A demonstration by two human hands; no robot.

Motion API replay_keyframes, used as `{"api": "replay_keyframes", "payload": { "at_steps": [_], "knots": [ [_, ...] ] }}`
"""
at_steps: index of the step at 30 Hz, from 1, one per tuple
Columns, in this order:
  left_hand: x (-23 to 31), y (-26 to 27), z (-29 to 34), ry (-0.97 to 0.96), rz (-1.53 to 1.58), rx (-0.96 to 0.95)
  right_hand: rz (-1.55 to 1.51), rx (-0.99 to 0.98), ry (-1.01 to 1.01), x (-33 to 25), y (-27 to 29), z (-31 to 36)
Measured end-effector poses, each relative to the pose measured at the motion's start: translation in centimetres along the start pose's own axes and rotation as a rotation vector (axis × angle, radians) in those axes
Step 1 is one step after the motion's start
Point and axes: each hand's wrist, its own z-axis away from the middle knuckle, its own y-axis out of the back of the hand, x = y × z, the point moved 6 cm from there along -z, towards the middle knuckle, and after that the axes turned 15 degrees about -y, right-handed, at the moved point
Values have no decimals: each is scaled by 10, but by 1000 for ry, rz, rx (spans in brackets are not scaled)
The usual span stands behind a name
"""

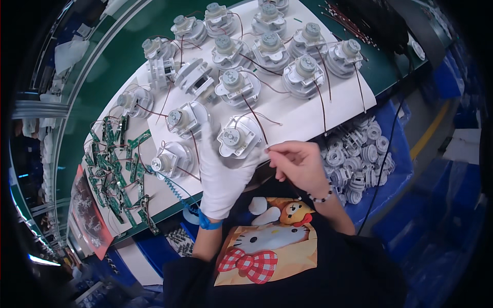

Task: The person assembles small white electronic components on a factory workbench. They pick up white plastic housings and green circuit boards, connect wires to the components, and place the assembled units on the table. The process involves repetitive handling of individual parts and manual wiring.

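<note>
My left hand (223, 172), in a white glove with a blue coiled-cord wrist strap (208, 222), is closed around the near side of a white motor assembly (238, 137). This round plastic unit has a silver motor facing up and thin wires looping at its far side. Just right of it, my bare right hand (300, 164) pinches a thin dark wire (265, 138) between thumb and forefinger. That wire runs back toward another motor assembly (237, 87); which unit it belongs to I cannot tell. A wire end also hangs below my right hand.
Several similar motor assemblies (270, 51) with trailing wires stand on white sheeting over a green table. At left lies a heap of green circuit boards (115, 169) beside a red-edged bag (90, 218). A blue bin (403, 172) of white plastic parts (359, 154) stands at right.
</note>
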Motion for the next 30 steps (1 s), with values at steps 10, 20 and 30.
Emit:
{"api": "replay_keyframes", "payload": {
  "at_steps": [10,20,30],
  "knots": [
    [-13,4,7,-4,129,-99,184,80,223,-1,-19,-19],
    [-12,5,5,-40,97,-72,151,91,172,-6,-18,-15],
    [-12,4,4,-62,92,-62,198,144,285,-9,-12,-13]
  ]
}}
